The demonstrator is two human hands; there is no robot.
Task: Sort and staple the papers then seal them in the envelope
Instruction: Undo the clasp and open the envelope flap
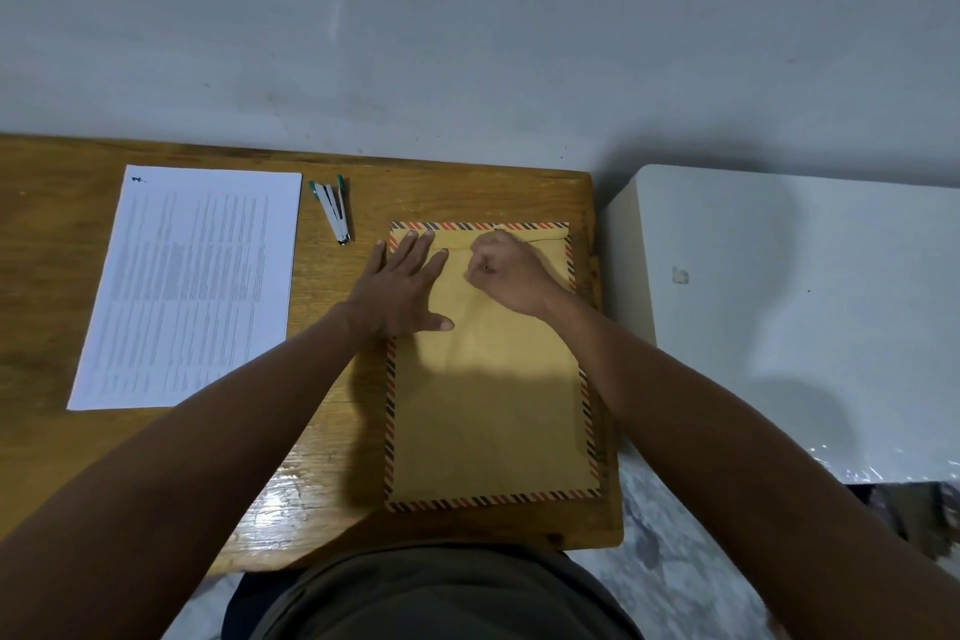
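Observation:
A brown envelope with a striped orange and black border lies flat on the right part of the wooden table. My left hand presses flat on its upper left corner, fingers straight and spread. Curled into a fist, my right hand bears down on the envelope's top part near the flap; nothing shows inside it. A stack of printed white papers lies on the table's left side. A small stapler with green ends lies swung open between the papers and the envelope.
A grey wall runs right behind the table's far edge. A white surface stands close beside the table's right edge. The table's near edge is at my body, with patterned floor below right.

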